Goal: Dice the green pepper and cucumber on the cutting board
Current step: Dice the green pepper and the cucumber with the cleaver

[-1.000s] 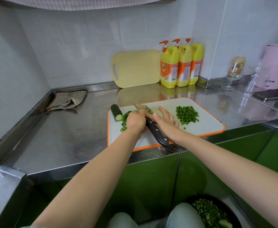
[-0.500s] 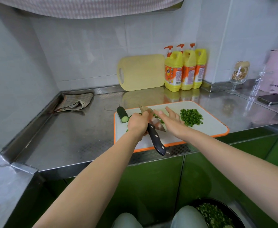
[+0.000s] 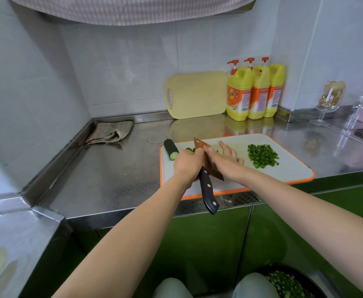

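So our left hand (image 3: 187, 163) gripped the knife (image 3: 208, 188) up where the black handle met the blade, with the blade on edge over the cutting board (image 3: 283, 171) and the handle jutting past the board's near rim. Our right hand (image 3: 225, 159) lay open, fingers straight and spread against the blade's flat side. A cucumber stub (image 3: 171, 149) lay at the board's far left corner, and the diced green pepper (image 3: 261, 155) sat heaped to the right of our hands
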